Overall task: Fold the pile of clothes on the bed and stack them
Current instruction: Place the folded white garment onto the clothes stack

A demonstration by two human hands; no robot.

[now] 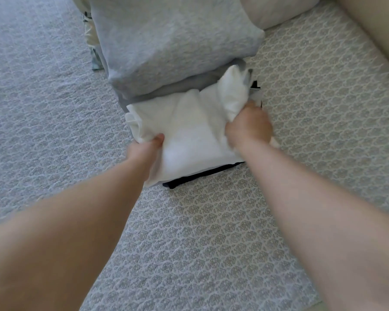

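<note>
Two arms reaching over patterned bed cover [211, 232]. Beyond, grey folded garment [171, 41] stacked just behind white folded garment [189, 135], atop black garment [200, 176]. At right, left hand [248, 129] clenched, fingers curled round bunched white corner. At left, right hand [145, 151] pinching opposite edge, thumb on top, fingers hidden beneath white cloth.

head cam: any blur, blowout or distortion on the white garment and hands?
Head view: white garment is overexposed, its folds barely readable; right hand and left hand are soft with motion blur; forearms balloon toward the lower edge from wide-angle distortion; light is soft and even, without hard shadows.
</note>
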